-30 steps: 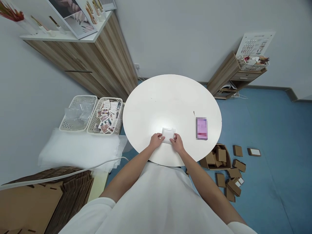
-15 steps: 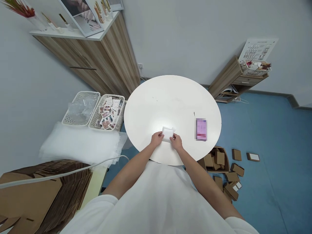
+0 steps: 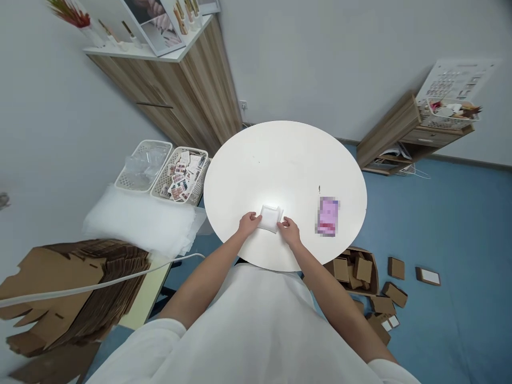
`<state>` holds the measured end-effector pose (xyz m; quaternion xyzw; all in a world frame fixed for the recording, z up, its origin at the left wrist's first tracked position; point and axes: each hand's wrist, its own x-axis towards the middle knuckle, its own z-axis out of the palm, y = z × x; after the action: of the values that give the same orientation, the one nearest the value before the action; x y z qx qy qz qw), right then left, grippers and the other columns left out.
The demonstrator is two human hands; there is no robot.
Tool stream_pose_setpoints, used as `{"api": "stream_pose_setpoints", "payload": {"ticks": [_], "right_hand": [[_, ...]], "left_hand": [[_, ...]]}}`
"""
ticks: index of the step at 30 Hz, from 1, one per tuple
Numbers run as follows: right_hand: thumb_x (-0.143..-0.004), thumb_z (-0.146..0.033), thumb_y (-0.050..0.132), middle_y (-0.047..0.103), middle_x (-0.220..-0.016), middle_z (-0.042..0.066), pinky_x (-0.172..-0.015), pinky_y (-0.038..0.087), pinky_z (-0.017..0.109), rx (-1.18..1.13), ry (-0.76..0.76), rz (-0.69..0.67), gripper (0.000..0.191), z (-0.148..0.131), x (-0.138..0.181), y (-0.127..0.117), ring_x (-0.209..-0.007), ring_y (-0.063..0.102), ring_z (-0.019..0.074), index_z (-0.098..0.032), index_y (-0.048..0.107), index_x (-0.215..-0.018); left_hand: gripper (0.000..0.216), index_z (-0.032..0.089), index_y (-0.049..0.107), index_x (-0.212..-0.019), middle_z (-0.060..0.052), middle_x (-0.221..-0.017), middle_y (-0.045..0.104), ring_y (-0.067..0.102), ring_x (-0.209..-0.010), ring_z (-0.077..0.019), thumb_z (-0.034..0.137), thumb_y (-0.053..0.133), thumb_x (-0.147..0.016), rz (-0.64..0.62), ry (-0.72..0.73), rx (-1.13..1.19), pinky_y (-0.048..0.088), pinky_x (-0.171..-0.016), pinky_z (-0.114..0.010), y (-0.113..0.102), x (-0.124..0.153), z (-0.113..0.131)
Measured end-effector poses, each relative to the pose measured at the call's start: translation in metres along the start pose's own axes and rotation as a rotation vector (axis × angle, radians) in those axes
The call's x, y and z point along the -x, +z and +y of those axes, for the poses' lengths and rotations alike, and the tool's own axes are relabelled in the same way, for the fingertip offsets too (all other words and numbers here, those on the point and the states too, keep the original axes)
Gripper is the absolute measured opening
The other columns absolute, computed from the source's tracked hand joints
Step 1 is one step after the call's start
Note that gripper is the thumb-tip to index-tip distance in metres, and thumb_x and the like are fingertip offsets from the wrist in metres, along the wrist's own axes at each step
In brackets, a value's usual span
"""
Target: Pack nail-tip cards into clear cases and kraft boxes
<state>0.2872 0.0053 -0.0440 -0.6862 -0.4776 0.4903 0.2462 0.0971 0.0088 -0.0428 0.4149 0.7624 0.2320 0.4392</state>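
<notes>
A small white padded packet (image 3: pixel 270 218) lies near the front edge of the round white table (image 3: pixel 280 160). My left hand (image 3: pixel 248 224) pinches the packet's left edge, fingers closed on it. My right hand (image 3: pixel 289 232) grips its right edge the same way. Further right on the table lies a pink card-like item (image 3: pixel 328 216), apart from both hands.
Two white baskets (image 3: pixel 160 170) stand at the left, one with several printed cards. White foam sheets (image 3: pixel 140 221) and flat cardboard stacks (image 3: pixel 76 277) lie lower left. An open carton and loose small brown boxes (image 3: pixel 372 277) sit on the blue floor at right. Wooden cabinets line the wall.
The view has swung a little to the right. Both hands stay on the packet, which has turned slightly and shifted a bit left on the table.
</notes>
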Motion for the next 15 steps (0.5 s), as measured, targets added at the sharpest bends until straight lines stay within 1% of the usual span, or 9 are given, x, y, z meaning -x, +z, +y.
{"api": "stream_pose_setpoints", "payload": {"ticks": [3,6,8,11,15], "right_hand": [[-0.071,-0.044,0.053,0.064,-0.096,0.008,-0.077,0.046,0.036,0.034,-0.027,-0.026,0.053,0.0,-0.008,0.002,-0.087,0.06,0.022,-0.018,0.052,-0.117],[-0.075,-0.039,0.048,0.065,-0.095,0.007,-0.073,0.047,0.034,0.06,-0.05,-0.09,0.046,0.0,-0.014,0.007,-0.082,0.061,0.0204,-0.018,0.054,-0.115],[-0.075,-0.036,0.047,0.066,-0.095,0.006,-0.072,0.047,0.032,0.072,-0.043,-0.105,0.042,-0.002,-0.016,0.011,-0.079,0.061,0.019,-0.019,0.057,-0.112],[-0.073,-0.035,0.048,0.067,-0.09,0.003,-0.072,0.046,0.03,0.082,-0.022,-0.11,0.039,-0.007,-0.02,0.015,-0.077,0.061,0.017,-0.021,0.06,-0.107],[-0.072,-0.035,0.047,0.066,-0.09,0.002,-0.073,0.046,0.031,0.07,-0.018,-0.119,0.038,-0.02,-0.025,0.028,-0.076,0.061,0.0167,-0.022,0.061,-0.105]], "left_hand": [[0.039,0.017,0.055,-0.108,-0.008,-0.1,0.063,0.06,-0.09,-0.0171,0.041,0.053,-0.077,0.014,-0.068,0.05,0.047,-0.076,-0.028,0.006,0.0,-0.001],[0.032,0.017,0.057,-0.104,-0.007,-0.096,0.064,0.061,-0.087,-0.0161,0.03,0.056,-0.075,0.013,-0.063,0.122,0.047,-0.076,-0.028,0.011,0.003,-0.004],[0.028,0.017,0.06,-0.099,-0.006,-0.091,0.065,0.061,-0.084,-0.0158,0.026,0.058,-0.073,0.019,-0.045,0.161,0.048,-0.076,-0.028,0.011,0.006,-0.006],[0.021,0.016,0.062,-0.092,-0.006,-0.087,0.066,0.061,-0.08,-0.0149,0.023,0.059,-0.072,0.053,-0.014,0.197,0.049,-0.076,-0.028,0.009,0.008,-0.007],[0.02,0.016,0.062,-0.092,-0.006,-0.089,0.066,0.062,-0.079,-0.015,0.024,0.058,-0.074,0.104,0.024,0.228,0.049,-0.076,-0.029,-0.005,0.006,-0.006]]}}
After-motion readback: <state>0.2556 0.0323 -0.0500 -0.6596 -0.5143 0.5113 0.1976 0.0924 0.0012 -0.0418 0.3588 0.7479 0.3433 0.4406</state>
